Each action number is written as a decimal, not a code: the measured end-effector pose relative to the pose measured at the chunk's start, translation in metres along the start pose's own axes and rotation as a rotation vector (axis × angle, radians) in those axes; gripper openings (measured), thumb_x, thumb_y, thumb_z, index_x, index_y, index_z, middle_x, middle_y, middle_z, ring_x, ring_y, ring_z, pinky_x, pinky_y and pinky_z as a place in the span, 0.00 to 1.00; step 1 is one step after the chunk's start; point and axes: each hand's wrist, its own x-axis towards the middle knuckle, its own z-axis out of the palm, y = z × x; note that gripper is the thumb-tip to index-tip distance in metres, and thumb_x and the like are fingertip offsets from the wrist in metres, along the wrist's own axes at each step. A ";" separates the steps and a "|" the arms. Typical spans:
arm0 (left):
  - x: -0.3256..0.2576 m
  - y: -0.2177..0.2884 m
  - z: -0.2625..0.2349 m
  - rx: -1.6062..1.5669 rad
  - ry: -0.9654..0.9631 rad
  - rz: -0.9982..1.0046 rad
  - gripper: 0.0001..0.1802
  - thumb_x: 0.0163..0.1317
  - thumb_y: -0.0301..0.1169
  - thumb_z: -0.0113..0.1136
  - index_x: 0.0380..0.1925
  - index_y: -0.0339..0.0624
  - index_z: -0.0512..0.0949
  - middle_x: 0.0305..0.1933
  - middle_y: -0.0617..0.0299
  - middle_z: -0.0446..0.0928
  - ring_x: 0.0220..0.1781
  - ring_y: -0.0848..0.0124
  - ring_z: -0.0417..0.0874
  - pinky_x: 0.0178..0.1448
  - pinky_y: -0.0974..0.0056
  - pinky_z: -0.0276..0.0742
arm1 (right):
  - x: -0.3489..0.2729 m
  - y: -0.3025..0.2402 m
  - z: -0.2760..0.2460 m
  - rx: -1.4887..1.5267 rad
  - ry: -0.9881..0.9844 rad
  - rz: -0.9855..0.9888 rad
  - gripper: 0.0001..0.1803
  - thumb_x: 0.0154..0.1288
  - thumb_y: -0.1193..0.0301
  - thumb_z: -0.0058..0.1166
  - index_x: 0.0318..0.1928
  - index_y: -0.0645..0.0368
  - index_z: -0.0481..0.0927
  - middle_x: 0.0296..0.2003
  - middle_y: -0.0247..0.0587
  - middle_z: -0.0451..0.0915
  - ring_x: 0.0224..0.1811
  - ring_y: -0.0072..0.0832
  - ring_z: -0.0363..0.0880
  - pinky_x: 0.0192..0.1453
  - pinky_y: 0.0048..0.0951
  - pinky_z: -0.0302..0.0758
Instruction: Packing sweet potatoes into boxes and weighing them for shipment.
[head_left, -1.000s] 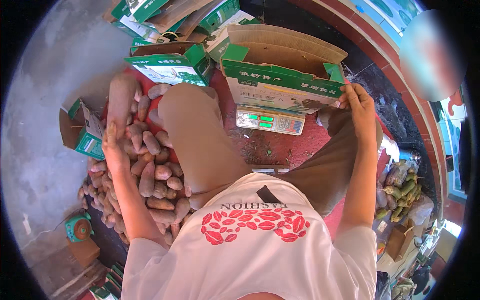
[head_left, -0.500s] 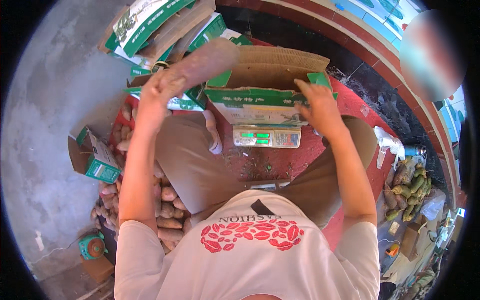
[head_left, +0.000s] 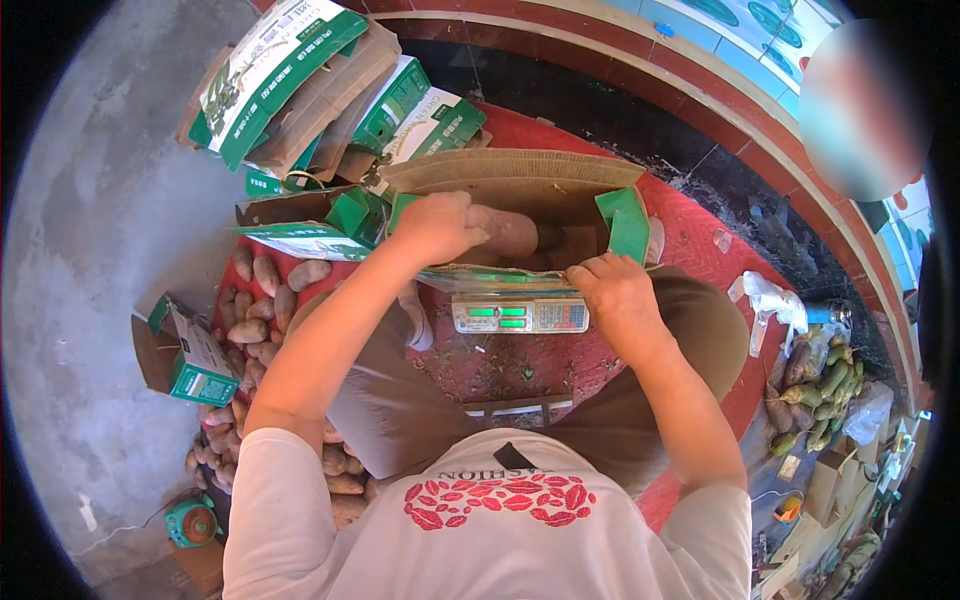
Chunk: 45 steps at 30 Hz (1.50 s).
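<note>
red mat [head_left: 560, 350], littered with scraps [head_left: 527, 373], spread between grey floor [head_left: 120, 160] and dark tiles [head_left: 560, 85]; potatoes [head_left: 258, 310] heaped at left. person's left hand [head_left: 437, 228] clamped round the left end of one potato [head_left: 508, 233] inside the open box [head_left: 520, 172], right hand [head_left: 618, 298] on the near rim [head_left: 520, 272], its grip impossible to tell. box bottom [head_left: 582, 243] mostly hidden; scale [head_left: 520, 315] partly covered by the box.

The light is bright and soft, but inside the open green-and-white cardboard box [head_left: 515, 172] it is dimmer. The red-brown tiled ledge [head_left: 735, 112] bends strongly at upper right, near a round, blurred patch [head_left: 865, 110]; blackness fills the corners.
</note>
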 end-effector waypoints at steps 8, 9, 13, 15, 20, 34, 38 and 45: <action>0.042 -0.017 0.037 -0.154 -0.239 -0.027 0.22 0.52 0.42 0.58 0.41 0.37 0.77 0.43 0.46 0.77 0.46 0.53 0.78 0.48 0.55 0.72 | 0.010 -0.003 -0.002 -0.050 -0.030 0.018 0.10 0.44 0.76 0.50 0.32 0.56 0.75 0.25 0.37 0.72 0.31 0.34 0.73 0.35 0.34 0.68; 0.038 -0.026 0.043 -0.107 -0.044 0.122 0.20 0.54 0.40 0.56 0.42 0.36 0.76 0.42 0.46 0.77 0.43 0.53 0.79 0.47 0.55 0.73 | 0.012 -0.004 0.000 -0.040 -0.041 0.008 0.10 0.44 0.76 0.50 0.32 0.56 0.75 0.25 0.37 0.72 0.31 0.34 0.73 0.35 0.34 0.68; -0.005 -0.014 -0.015 -0.256 0.136 0.065 0.19 0.55 0.38 0.57 0.43 0.37 0.76 0.39 0.49 0.79 0.42 0.57 0.80 0.48 0.61 0.73 | 0.015 0.002 -0.001 -0.074 -0.069 0.037 0.07 0.48 0.77 0.50 0.32 0.58 0.75 0.24 0.40 0.72 0.30 0.37 0.73 0.35 0.36 0.69; -0.040 -0.023 -0.040 -0.294 0.316 0.056 0.16 0.57 0.36 0.56 0.42 0.37 0.77 0.39 0.51 0.79 0.41 0.64 0.81 0.47 0.64 0.73 | 0.014 0.002 0.002 -0.112 -0.056 0.046 0.06 0.50 0.78 0.49 0.32 0.58 0.75 0.25 0.40 0.72 0.30 0.38 0.72 0.35 0.37 0.68; -0.143 -0.076 -0.060 -0.578 0.600 -0.309 0.13 0.61 0.31 0.52 0.40 0.33 0.77 0.40 0.58 0.79 0.42 0.73 0.78 0.47 0.68 0.72 | 0.016 0.000 0.003 -0.103 -0.051 0.095 0.09 0.49 0.77 0.55 0.34 0.59 0.75 0.31 0.41 0.75 0.36 0.40 0.73 0.41 0.38 0.69; -0.398 -0.198 0.269 -0.148 -0.033 -1.002 0.17 0.56 0.39 0.52 0.44 0.44 0.73 0.43 0.46 0.76 0.47 0.49 0.77 0.51 0.49 0.72 | -0.007 -0.030 -0.034 0.183 0.397 0.331 0.05 0.63 0.74 0.50 0.33 0.64 0.76 0.27 0.44 0.73 0.29 0.31 0.73 0.35 0.27 0.69; -0.435 -0.168 0.320 -0.093 -0.128 -1.036 0.25 0.54 0.41 0.56 0.52 0.48 0.68 0.57 0.51 0.66 0.53 0.51 0.73 0.56 0.53 0.70 | -0.027 -0.040 -0.028 0.191 0.349 0.372 0.07 0.65 0.74 0.47 0.33 0.65 0.76 0.27 0.38 0.75 0.31 0.22 0.74 0.38 0.22 0.69; -0.424 -0.160 0.304 -0.284 -0.144 -1.331 0.37 0.49 0.38 0.62 0.60 0.56 0.59 0.59 0.48 0.62 0.55 0.50 0.71 0.59 0.55 0.68 | -0.038 -0.056 -0.024 0.186 0.253 0.398 0.09 0.66 0.73 0.47 0.32 0.66 0.76 0.26 0.37 0.76 0.28 0.21 0.74 0.35 0.22 0.70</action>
